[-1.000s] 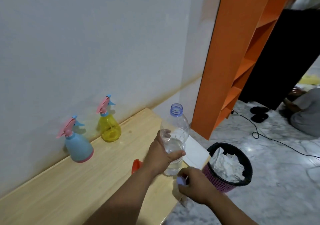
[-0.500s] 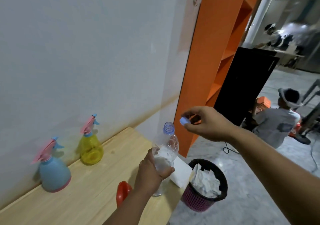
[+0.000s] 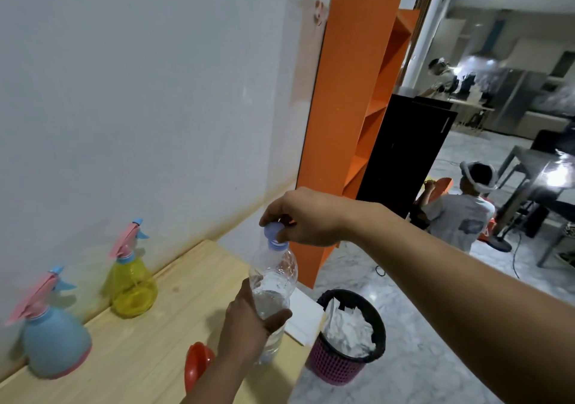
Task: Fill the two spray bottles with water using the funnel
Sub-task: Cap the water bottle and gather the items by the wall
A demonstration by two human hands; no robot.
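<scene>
The clear, crinkled plastic water bottle (image 3: pixel 273 282) is gripped round its middle by the left hand (image 3: pixel 249 325), apparently to steady it, while the pale blue cap (image 3: pixel 273 230) is pinched at its neck by the right hand (image 3: pixel 303 216). The glossy orange funnel (image 3: pixel 197 364) lies on the wooden table (image 3: pixel 149 335); the bulbous blue spray bottle (image 3: pixel 53 338) and translucent yellow spray bottle (image 3: pixel 132 282) are stood, capped, against the wall

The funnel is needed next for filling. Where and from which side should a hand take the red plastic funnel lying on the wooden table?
Grip the red plastic funnel by its wide rim, coming from above on its left side: it lies tipped on the wooden table, and the left hand holding the clear water bottle crowds its right.
</scene>
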